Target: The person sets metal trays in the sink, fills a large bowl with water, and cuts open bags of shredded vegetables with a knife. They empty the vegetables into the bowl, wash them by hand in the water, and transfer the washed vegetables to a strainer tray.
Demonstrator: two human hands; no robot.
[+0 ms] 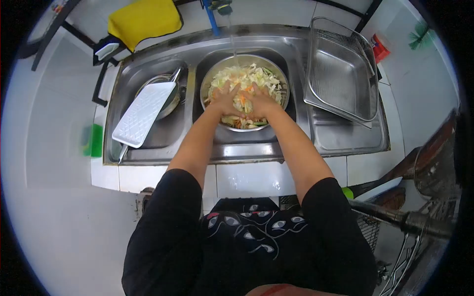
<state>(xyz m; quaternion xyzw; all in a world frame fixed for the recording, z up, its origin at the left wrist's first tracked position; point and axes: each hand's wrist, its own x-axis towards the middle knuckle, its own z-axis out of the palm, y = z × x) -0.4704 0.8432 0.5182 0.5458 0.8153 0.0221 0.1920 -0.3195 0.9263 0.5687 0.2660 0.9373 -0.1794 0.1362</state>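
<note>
A large round metal bowl [205, 81] stands in the middle sink basin, filled with chopped vegetables [256, 74], pale shreds like cabbage with orange and green pieces among them. Water runs from the tap [220, 6] into the bowl's far side. My left hand [226, 102] rests on the vegetables left of the middle, its fingers spread and pointing away from me. Beside it, my right hand [258, 103] also lies on the pieces with fingers apart. Both hands touch the vegetables, and some shreds show between them.
In the left basin, a white foam tray [143, 113] leans over a metal bowl [170, 104]. A mesh-bottomed metal basket [340, 74] sits on the right drainboard. A yellow cloth [143, 22] hangs at the back left. A green sponge [94, 140] is by the left wall.
</note>
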